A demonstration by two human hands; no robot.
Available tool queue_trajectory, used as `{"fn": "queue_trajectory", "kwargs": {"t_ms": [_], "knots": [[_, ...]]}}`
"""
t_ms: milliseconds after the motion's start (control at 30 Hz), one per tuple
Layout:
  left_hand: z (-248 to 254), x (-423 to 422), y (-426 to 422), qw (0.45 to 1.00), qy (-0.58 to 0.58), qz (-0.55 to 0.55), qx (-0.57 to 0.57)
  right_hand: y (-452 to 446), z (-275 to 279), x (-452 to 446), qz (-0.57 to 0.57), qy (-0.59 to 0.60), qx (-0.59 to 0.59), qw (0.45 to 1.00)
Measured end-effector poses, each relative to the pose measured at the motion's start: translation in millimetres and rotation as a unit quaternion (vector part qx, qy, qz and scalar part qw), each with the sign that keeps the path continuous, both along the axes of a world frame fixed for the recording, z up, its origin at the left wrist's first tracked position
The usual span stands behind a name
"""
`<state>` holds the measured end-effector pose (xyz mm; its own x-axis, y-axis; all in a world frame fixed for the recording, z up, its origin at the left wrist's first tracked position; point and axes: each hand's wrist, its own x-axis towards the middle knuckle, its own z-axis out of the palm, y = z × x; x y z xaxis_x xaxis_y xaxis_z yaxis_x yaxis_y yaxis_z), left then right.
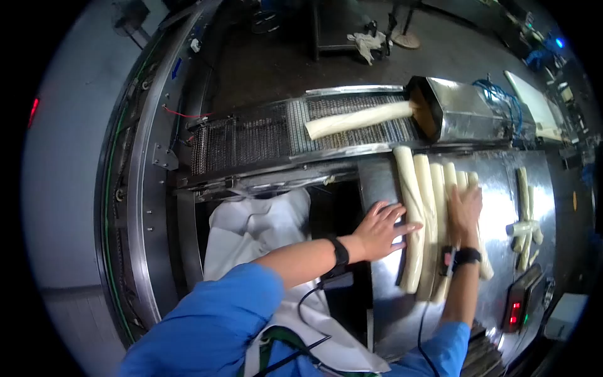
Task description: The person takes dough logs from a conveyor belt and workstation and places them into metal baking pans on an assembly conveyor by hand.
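Observation:
Several long, pale cream rolls with a shiny surface lie side by side on a steel table, the leftmost roll (411,251) nearest my left hand. My left hand (380,231) is open, its fingers spread, with the fingertips against the side of that roll. Over the rolls on the right of the row lies my right hand (465,210), fingers apart and stretched toward the far ends. My right wrist and forearm hide part of the rolls below. Both wrists wear black bands.
Behind the table a mesh conveyor (257,141) carries one more cream roll (358,119), its right end inside a steel housing (471,113). Shorter roll pieces (524,229) lie at the table's right. A box with a red digital display (523,298) stands near the front right corner.

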<state>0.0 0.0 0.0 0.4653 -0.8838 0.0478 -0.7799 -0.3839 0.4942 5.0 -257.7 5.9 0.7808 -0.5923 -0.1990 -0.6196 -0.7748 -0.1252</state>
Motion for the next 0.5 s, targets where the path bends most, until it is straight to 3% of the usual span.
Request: {"fn": "queue_trajectory", "kwargs": {"t_ms": [67, 100, 133, 167, 233, 300, 333, 367, 400, 433, 467, 500], "knots": [[-24.4, 5.2, -23.7, 0.997, -0.028, 0.011, -0.076, 28.9, 2.5, -2.9, -0.003, 0.017, -0.022, 1.0], [-17.7, 42.1, -20.9, 0.985, -0.072, -0.013, -0.156, 67.4, 38.7, 24.7, -0.002, -0.031, -0.093, 0.995], [-11.1, 50.7, -4.0, 0.994, -0.042, -0.067, -0.069, 101.1, 29.5, 20.4, 0.026, -0.051, -0.069, 0.996], [1.6, 65.8, 4.0, 0.993, -0.014, -0.12, 0.002, 123.4, 31.2, 13.4, 0.045, -0.055, -0.137, 0.988], [35.6, 103.7, 49.3, 0.979, 0.049, -0.193, 0.044, 147.8, 28.6, -11.2, 0.065, -0.068, -0.122, 0.988], [59.0, 149.7, 105.2, 0.982, -0.083, -0.122, -0.122, 157.3, 25.3, -53.6, 0.044, -0.068, -0.137, 0.987], [48.7, 184.6, 125.5, 0.979, -0.147, -0.076, -0.117, 175.1, 28.2, -72.3, 0.017, -0.045, -0.172, 0.984], [67.6, 211.2, 147.9, 0.999, -0.021, 0.014, -0.031, 195.7, 35.0, -88.2, -0.01, -0.023, -0.21, 0.977], [68.1, 232.4, 169.2, 0.989, -0.137, 0.056, 0.019, 218.9, 42.4, -103.7, 0.011, -0.004, -0.178, 0.984], [49.9, 262.3, 184.5, 0.982, -0.171, 0.077, 0.026, 238.9, 45.5, -113.6, 0.031, 0.007, -0.144, 0.989], [50.6, 275.2, 195.2, 0.992, -0.114, 0.051, 0.025, 253.3, 41.1, -120.5, 0.077, 0.048, -0.138, 0.986], [46.5, 284.7, 198.4, 0.997, -0.027, 0.054, 0.044, 260.6, 25.0, -127.3, 0.058, 0.007, -0.08, 0.995]]}}
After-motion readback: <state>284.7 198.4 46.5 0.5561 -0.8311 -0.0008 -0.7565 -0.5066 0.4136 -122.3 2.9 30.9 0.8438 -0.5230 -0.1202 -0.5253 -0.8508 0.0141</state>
